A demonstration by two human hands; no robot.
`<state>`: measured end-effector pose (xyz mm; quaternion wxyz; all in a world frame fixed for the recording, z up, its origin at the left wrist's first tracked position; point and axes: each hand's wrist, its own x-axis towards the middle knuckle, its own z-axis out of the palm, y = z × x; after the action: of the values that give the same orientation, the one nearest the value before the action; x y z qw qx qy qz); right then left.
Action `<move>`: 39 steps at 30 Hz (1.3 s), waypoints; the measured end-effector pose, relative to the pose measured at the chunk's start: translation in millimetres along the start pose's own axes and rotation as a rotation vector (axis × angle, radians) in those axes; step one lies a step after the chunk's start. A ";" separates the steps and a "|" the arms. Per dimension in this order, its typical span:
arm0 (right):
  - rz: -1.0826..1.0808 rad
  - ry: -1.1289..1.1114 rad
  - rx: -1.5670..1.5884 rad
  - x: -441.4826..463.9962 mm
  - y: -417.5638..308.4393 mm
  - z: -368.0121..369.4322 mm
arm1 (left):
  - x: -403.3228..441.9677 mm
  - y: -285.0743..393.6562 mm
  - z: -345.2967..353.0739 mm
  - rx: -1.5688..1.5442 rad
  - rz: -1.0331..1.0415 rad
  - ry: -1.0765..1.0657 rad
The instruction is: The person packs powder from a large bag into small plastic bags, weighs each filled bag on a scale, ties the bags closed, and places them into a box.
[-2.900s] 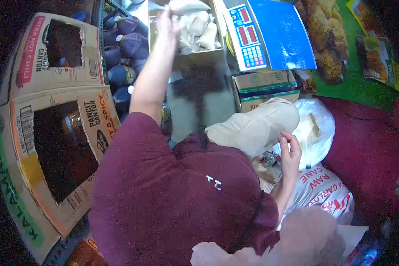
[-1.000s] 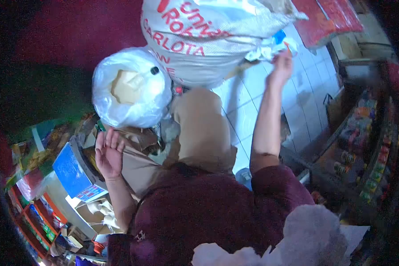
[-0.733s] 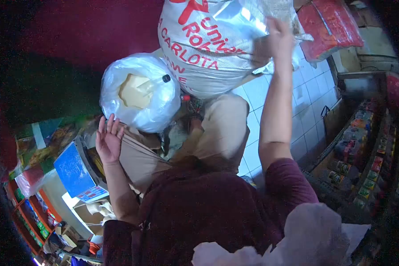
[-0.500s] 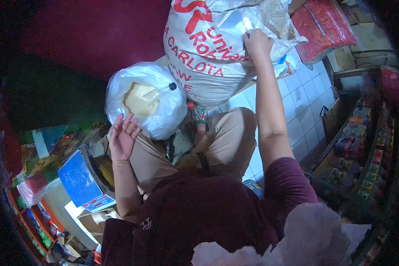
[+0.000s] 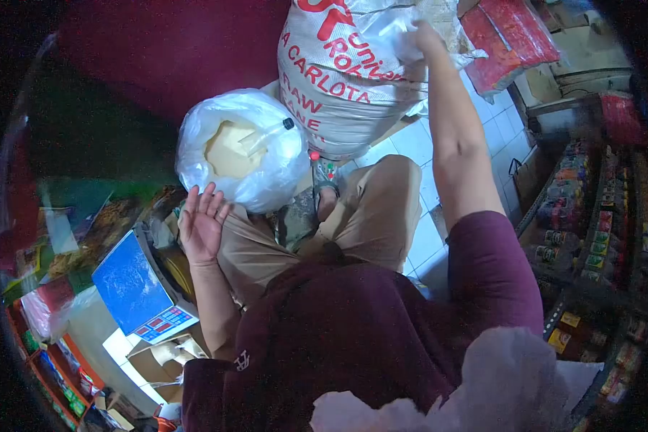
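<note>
A large white woven sack (image 5: 338,108) with red lettering stands in front of me. My right hand (image 5: 428,39) is at its upper right, fingers curled beside shiny, bluish-white plastic (image 5: 402,43); what they grip is hard to make out. To the left sits a translucent plastic bag (image 5: 198,137), its mouth open on pale powder (image 5: 227,155). A clear piece with a black end (image 5: 288,123) lies across the powder and the bag's rim. Just below that bag, my left hand (image 5: 203,227) is open, palm up and fingers spread, holding nothing.
A blue-topped digital scale (image 5: 133,277) is at my left, near an open cardboard box (image 5: 167,360). Shelves with bottles (image 5: 561,237) line the right side. A red plastic-wrapped pack (image 5: 511,43) lies behind the sack, by the white tiled floor (image 5: 425,237).
My right hand has moved up and farther over the top of the sack. The left hand stays open near the bag of powder. The view has shifted slightly.
</note>
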<state>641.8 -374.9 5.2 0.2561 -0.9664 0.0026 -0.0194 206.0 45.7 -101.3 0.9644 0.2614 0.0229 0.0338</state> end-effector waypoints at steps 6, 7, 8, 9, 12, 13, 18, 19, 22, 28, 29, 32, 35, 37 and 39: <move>0.155 0.109 -0.158 31.9 70.5 51.0 | 4.2 -3.6 2.1 0.007 -0.028 0.001; 0.156 0.111 -0.157 35.9 75.8 46.6 | 4.3 -3.3 2.1 0.007 -0.029 -0.001; 0.046 -0.025 -0.145 43.1 79.8 39.7 | 5.3 -2.7 2.0 0.007 -0.029 0.001; 0.070 -0.062 0.248 31.1 67.0 25.9 | 6.5 -2.9 2.2 0.005 -0.029 0.004; 0.122 -0.102 0.707 22.6 33.1 -5.3 | 10.9 -5.5 4.1 0.001 -0.038 0.013; 0.136 -0.114 0.779 23.6 23.5 -11.9 | 12.3 -6.4 4.7 0.002 -0.040 0.016; 0.246 -0.121 0.739 16.1 15.0 -8.6 | 17.8 -8.6 4.9 0.013 -0.067 0.014; 0.245 -0.123 0.740 24.4 27.4 -2.3 | 18.0 -8.6 4.4 0.015 -0.065 0.016; 0.005 0.115 -0.042 26.8 28.1 4.6 | 16.3 -6.9 4.1 0.024 -0.063 0.028; -0.104 0.198 0.544 65.8 29.2 -0.1 | 14.0 -6.0 3.3 0.023 -0.053 0.064; -0.113 0.191 0.547 67.3 19.6 -4.0 | 14.1 -6.5 2.7 0.040 -0.058 0.072; -0.473 0.331 0.419 -32.2 -91.3 -31.8 | 20.0 -14.4 19.5 0.099 -0.104 0.036; -0.958 0.246 0.326 -162.2 -155.8 14.1 | 40.3 -35.4 63.0 0.256 -0.187 -0.199; -1.239 0.002 0.110 -233.2 -163.5 47.7 | 63.5 -51.0 89.8 0.153 -0.146 -0.132; -1.250 -0.178 0.181 -284.1 -156.7 75.0 | 85.5 -53.4 111.1 0.192 -0.074 0.132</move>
<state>360.1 -197.4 7.4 0.2765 -0.7579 -0.5848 -0.0850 300.9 -49.5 -34.7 0.9318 0.3488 0.0991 0.0130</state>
